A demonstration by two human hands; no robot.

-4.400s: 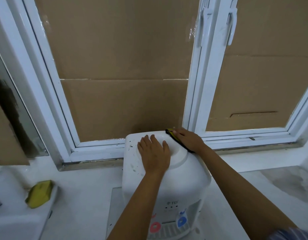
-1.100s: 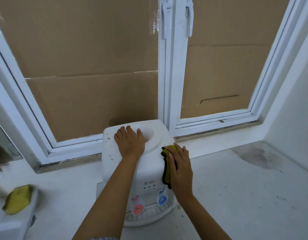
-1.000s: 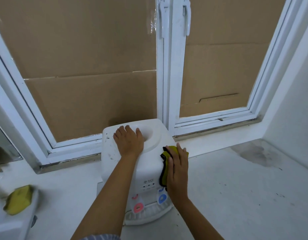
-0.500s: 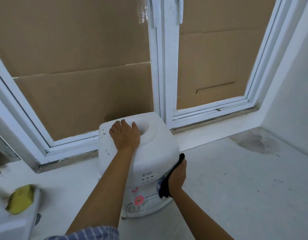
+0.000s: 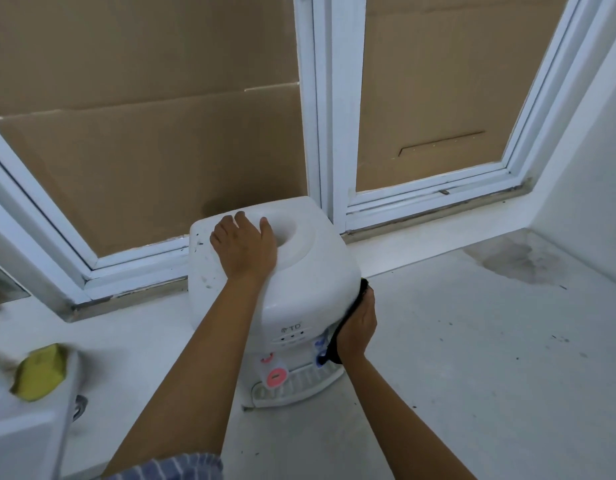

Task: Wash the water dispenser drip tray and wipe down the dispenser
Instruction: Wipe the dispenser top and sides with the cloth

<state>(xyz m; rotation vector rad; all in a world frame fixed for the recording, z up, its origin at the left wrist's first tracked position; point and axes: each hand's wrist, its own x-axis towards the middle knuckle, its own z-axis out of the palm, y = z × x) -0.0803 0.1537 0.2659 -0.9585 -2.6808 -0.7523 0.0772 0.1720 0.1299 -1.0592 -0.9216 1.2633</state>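
A white tabletop water dispenser (image 5: 310, 292) stands on the white counter in front of the window. Its drip tray (image 5: 296, 386) sits at the foot of the front, below a red tap button (image 5: 276, 377). My left hand (image 5: 246, 249) lies flat on the dispenser's top beside the bottle well, fingers spread. My right hand (image 5: 358, 327) presses a cleaning cloth (image 5: 332, 348) against the dispenser's right side; only the cloth's dark edge shows, the rest is hidden under my palm.
A yellow sponge (image 5: 40, 372) lies on the rim of a white basin at the left edge. White window frames (image 5: 320, 109) backed with brown cardboard rise behind the dispenser. A dark stain (image 5: 514, 261) marks the counter near the right wall.
My right hand with the cloth has gone from the back of the dispenser's top, over the front right corner, down onto its right side. My left hand has stayed on top.
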